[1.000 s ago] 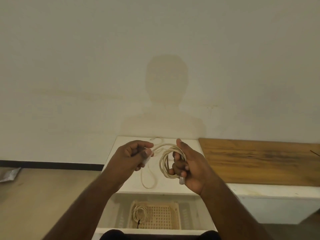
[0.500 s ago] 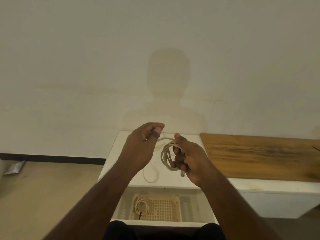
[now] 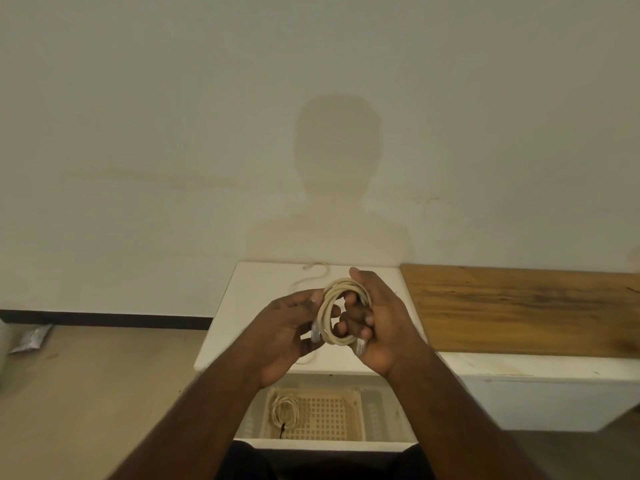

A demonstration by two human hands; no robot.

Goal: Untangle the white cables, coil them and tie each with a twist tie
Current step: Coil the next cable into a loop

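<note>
Coiling nearly done, tie comes next.
Right hand (image 3: pixel 377 327) grips the coil (image 3: pixel 341 311); left hand (image 3: pixel 287 327) pinches its near side, tucking the plug (image 3: pixel 316 332).

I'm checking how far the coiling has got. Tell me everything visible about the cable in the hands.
The white cable is wound into a compact round coil of several loops, held upright above the white table. It looks like smooth rubbery cord. The right hand grips its right side, fingers through the loop; the left hand pinches its left edge. Clear plugs stick out at the bottom. No tie shows.
</note>
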